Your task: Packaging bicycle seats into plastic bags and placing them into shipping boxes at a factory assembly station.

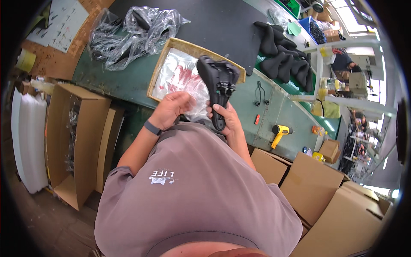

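Observation:
A black bicycle saddle (215, 85) is upright in my right hand (227, 118), its nose down and its ribbed underside showing. My right fingers wrap round the narrow nose. At the edge of a shallow cardboard tray (164, 58), my left hand (176, 106) is closed, its fingers curled together and slightly blurred. What they pinch, if anything, I cannot make out. Beside and under those fingertips lie clear plastic bags (175, 70) with red print, filling the tray and hanging over its near edge.
Wrapped black saddles (132, 36) lie at the back left, with bare black saddle covers (282, 55) at the back right. A yellow heat gun (281, 135) and a dark two-pronged tool (260, 94) rest on the green table. Cardboard boxes (310, 186) stand on both sides.

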{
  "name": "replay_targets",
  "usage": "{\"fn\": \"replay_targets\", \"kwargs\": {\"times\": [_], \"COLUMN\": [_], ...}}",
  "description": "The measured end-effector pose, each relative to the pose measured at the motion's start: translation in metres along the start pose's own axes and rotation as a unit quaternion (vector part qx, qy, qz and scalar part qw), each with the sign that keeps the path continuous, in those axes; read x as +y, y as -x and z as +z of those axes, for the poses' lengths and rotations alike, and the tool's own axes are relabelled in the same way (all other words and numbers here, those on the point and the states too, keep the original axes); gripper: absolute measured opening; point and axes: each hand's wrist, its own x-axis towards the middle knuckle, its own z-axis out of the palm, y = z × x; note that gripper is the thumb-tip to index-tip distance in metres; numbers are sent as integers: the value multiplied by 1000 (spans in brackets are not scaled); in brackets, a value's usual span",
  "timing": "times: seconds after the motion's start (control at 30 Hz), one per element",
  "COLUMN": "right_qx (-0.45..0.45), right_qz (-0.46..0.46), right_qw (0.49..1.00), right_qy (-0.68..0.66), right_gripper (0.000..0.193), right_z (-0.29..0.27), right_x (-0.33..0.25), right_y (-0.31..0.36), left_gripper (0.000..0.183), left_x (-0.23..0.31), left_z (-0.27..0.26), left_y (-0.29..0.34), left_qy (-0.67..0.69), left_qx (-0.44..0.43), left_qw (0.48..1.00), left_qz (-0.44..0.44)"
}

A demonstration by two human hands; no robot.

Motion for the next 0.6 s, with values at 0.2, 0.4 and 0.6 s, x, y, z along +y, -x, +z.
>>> {"fn": "replay_targets", "kwargs": {"times": [0.2, 0.4, 0.6], "right_qx": [-95, 25, 170], "right_qz": [-66, -128, -50], "right_qw": [992, 800, 948], "right_qy": [58, 585, 266], "right_gripper": [63, 118, 119], "right_z": [-18, -3, -60], "right_x": [-25, -62, -64], "right_y": [10, 21, -24], "left_gripper": [19, 21, 18], "left_x": [46, 54, 49], "left_z": [-15, 44, 94], "left_y": [4, -42, -64], "left_qy": [236, -137, -367], "left_qx": [67, 174, -323], "left_qw": [964, 961, 872], "left_qz": [104, 164, 35]}}
